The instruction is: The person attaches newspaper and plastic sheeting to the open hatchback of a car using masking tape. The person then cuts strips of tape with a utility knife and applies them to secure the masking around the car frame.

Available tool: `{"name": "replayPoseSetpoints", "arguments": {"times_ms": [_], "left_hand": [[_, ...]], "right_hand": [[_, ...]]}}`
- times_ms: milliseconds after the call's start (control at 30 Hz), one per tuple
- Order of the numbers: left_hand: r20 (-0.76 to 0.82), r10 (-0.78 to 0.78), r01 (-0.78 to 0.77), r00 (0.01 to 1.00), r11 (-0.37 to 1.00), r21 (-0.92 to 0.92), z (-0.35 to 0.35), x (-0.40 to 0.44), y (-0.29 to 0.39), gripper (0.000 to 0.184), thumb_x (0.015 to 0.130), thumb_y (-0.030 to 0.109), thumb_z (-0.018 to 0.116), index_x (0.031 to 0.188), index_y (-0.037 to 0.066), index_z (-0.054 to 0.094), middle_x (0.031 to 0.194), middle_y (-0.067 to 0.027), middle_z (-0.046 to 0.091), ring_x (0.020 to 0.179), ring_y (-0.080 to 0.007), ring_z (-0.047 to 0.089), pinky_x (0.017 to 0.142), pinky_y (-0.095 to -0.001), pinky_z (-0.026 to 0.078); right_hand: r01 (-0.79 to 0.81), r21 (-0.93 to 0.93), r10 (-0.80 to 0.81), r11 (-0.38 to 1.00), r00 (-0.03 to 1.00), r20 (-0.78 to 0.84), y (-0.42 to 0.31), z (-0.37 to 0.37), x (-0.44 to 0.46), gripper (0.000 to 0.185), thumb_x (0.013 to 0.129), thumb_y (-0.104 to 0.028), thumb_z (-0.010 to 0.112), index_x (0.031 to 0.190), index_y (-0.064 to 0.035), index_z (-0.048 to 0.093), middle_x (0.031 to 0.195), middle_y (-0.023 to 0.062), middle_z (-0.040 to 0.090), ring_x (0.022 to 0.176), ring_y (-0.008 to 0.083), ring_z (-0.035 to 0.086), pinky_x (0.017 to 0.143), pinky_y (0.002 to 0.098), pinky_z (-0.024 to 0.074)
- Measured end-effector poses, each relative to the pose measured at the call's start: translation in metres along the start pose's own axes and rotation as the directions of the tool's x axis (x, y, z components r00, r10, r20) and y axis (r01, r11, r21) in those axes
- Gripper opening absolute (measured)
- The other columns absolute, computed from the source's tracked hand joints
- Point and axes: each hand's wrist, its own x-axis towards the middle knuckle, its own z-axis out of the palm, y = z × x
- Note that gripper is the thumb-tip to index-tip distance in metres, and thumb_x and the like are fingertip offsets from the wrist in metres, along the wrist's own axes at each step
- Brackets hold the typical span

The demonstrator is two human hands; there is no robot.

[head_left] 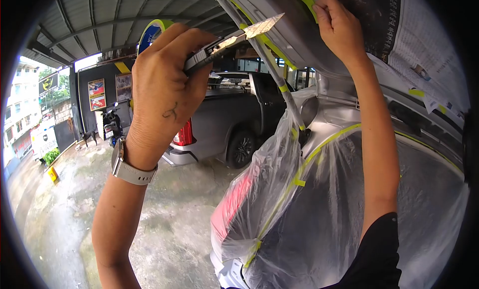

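Note:
My left hand (172, 69), with a watch (133, 169) on its wrist, is wrapped round a utility knife (214, 49) whose blade points up and right. A roll of tape (152, 34) shows behind its fingers. My right hand (337, 24) is raised at the upper right, its fingers pinched on the yellow-green tape (308, 2) at the edge of the raised tailgate (294, 34). Newspaper (414, 49) covers the panel beside it. Below, plastic sheeting (319, 214) hangs over the car opening, edged with the same tape.
A grey strut (279, 79) runs down from the tailgate to the car body. Beyond stand a dark pickup truck (214, 114), a motorbike (113, 122) and a wall with posters (97, 94). A dog (90, 137) is on the concrete floor (174, 214) at the left.

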Motion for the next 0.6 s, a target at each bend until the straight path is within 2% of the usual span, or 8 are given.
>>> {"name": "replayPoseSetpoints", "arguments": {"times_ms": [100, 167, 267, 367, 433, 467, 533, 600], "left_hand": [[0.014, -0.013, 0.013, 1.000, 1.000, -0.014, -0.002, 0.004, 0.003, 0.019, 0.081, 0.003, 0.076, 0.100, 0.002, 0.072, 0.088, -0.0116, 0.066, 0.077, -0.0311, 0.067, 0.070, -0.0360, 0.051], [0.028, -0.027, 0.028, 0.999, 0.999, -0.024, -0.001, 0.010, 0.005, 0.029, 0.073, -0.001, 0.075, 0.101, 0.005, 0.072, 0.090, -0.0107, 0.067, 0.081, -0.0347, 0.068, 0.072, -0.0409, 0.053], [-0.043, 0.051, -0.051, 0.998, 0.999, 0.007, 0.010, 0.027, 0.006, 0.026, 0.075, 0.001, 0.076, 0.100, 0.005, 0.073, 0.088, -0.0104, 0.066, 0.079, -0.0346, 0.067, 0.070, -0.0409, 0.052], [-0.141, 0.160, -0.151, 0.977, 0.986, 0.070, 0.010, 0.043, 0.022, 0.018, 0.090, 0.016, 0.079, 0.097, 0.001, 0.072, 0.080, -0.0106, 0.062, 0.065, -0.0267, 0.059, 0.063, -0.0324, 0.046], [0.097, -0.200, 0.213, 0.975, 0.966, -0.146, -0.008, 0.047, 0.047, 0.025, 0.081, 0.002, 0.074, 0.105, 0.002, 0.073, 0.090, -0.0143, 0.067, 0.081, -0.0350, 0.067, 0.073, -0.0445, 0.049], [0.095, -0.201, 0.213, 0.975, 0.967, -0.143, -0.004, 0.044, 0.042, 0.025, 0.081, 0.002, 0.074, 0.105, 0.002, 0.073, 0.090, -0.0143, 0.067, 0.081, -0.0350, 0.067, 0.073, -0.0445, 0.049], [-0.092, 0.059, -0.054, 0.994, 0.997, 0.050, 0.009, 0.036, 0.025, 0.018, 0.089, 0.014, 0.079, 0.097, 0.000, 0.072, 0.081, -0.0107, 0.063, 0.066, -0.0266, 0.060, 0.063, -0.0323, 0.046], [-0.085, 0.083, -0.079, 0.993, 0.996, 0.043, 0.006, 0.028, 0.015, 0.017, 0.089, 0.014, 0.079, 0.097, 0.000, 0.072, 0.082, -0.0109, 0.064, 0.066, -0.0265, 0.061, 0.063, -0.0321, 0.047]], "right_hand": [[-0.090, 0.146, 0.091, 0.985, 0.996, 0.000, -0.002, -0.006, -0.002, 0.009, 0.094, -0.007, 0.065, 0.095, -0.0021, 0.056, 0.081, 0.0193, 0.065, 0.076, 0.0408, 0.066, 0.067, 0.0455, 0.0513], [-0.379, 0.242, 0.338, 0.893, 0.921, 0.195, -0.007, -0.020, 0.005, 0.008, 0.096, -0.008, 0.063, 0.095, -0.0008, 0.060, 0.081, 0.0191, 0.065, 0.075, 0.0394, 0.066, 0.068, 0.0429, 0.0514], [-0.434, 0.141, 0.401, 0.890, 0.891, 0.215, -0.021, -0.020, 0.022, 0.009, 0.095, -0.009, 0.063, 0.093, 0.0001, 0.063, 0.084, 0.0216, 0.068, 0.079, 0.0406, 0.068, 0.069, 0.0444, 0.0523], [-0.343, 0.027, 0.333, 0.939, 0.926, 0.175, -0.023, -0.014, 0.027, 0.010, 0.093, -0.010, 0.062, 0.093, -0.0001, 0.065, 0.087, 0.0244, 0.070, 0.082, 0.0427, 0.069, 0.071, 0.0474, 0.0533], [-0.291, -0.025, 0.292, 0.956, 0.948, 0.130, -0.017, -0.009, 0.027, 0.010, 0.092, -0.010, 0.062, 0.093, -0.0007, 0.065, 0.086, 0.0249, 0.070, 0.083, 0.0436, 0.069, 0.072, 0.0489, 0.0536], [-0.241, -0.079, 0.248, 0.967, 0.965, 0.087, -0.016, -0.006, 0.026, 0.010, 0.091, -0.010, 0.062, 0.092, -0.0012, 0.066, 0.086, 0.0255, 0.070, 0.084, 0.0445, 0.069, 0.073, 0.0505, 0.0540], [-0.230, -0.091, 0.236, 0.969, 0.969, 0.066, -0.018, -0.004, 0.026, 0.010, 0.090, -0.010, 0.062, 0.092, -0.0012, 0.066, 0.084, 0.0252, 0.069, 0.082, 0.0450, 0.069, 0.072, 0.0511, 0.0543], [-0.222, -0.108, 0.228, 0.969, 0.973, 0.046, -0.020, -0.004, 0.024, 0.010, 0.090, -0.010, 0.062, 0.092, -0.0012, 0.065, 0.083, 0.0248, 0.069, 0.081, 0.0456, 0.069, 0.072, 0.0516, 0.0547]]}}
